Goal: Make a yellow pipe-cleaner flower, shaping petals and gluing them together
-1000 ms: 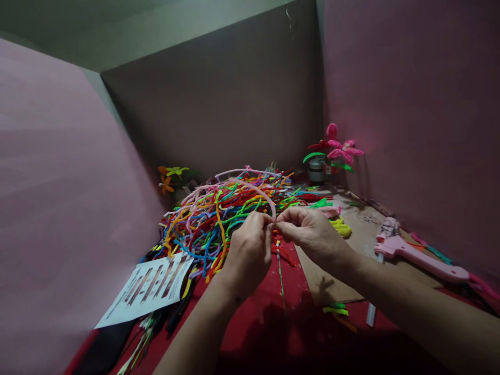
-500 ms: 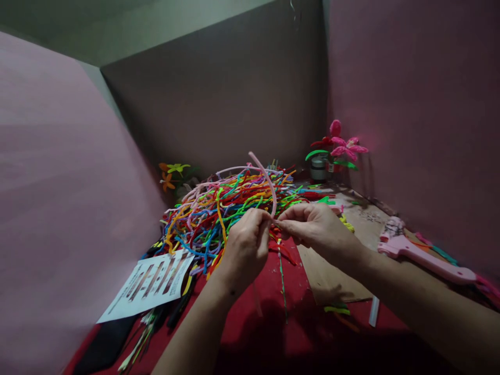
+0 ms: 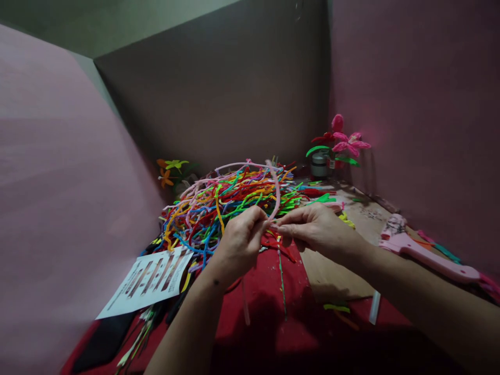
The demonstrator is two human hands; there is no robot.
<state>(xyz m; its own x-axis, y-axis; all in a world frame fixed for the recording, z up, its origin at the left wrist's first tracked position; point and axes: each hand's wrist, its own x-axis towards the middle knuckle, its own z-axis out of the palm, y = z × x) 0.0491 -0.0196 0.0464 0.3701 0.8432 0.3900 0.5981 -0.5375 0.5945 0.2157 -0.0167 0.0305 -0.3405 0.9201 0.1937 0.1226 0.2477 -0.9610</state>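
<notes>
Taking the dial's centre where the left hand (image 3: 240, 237) and right hand (image 3: 312, 229) are meeting over the surface (image 3: 297, 291), a held pipe cleaner (image 3: 277, 192) is rising toward twelve. A heap of pipe cleaners (image 3: 234, 192) is spreading from ten to twelve behind the hands, with flowers (image 3: 165, 177) standing at ten. A sheet (image 3: 148, 278) is lying between eight and nine, overlapping a flat case (image 3: 103, 341). Between one and two, a jar (image 3: 319, 165) is standing, a blossom (image 3: 351, 143) rising above it. A board (image 3: 332, 278) is stretching from two past four; a glue gun (image 3: 433, 256) is lying just past three, a glue stick (image 3: 374, 308) at four.
</notes>
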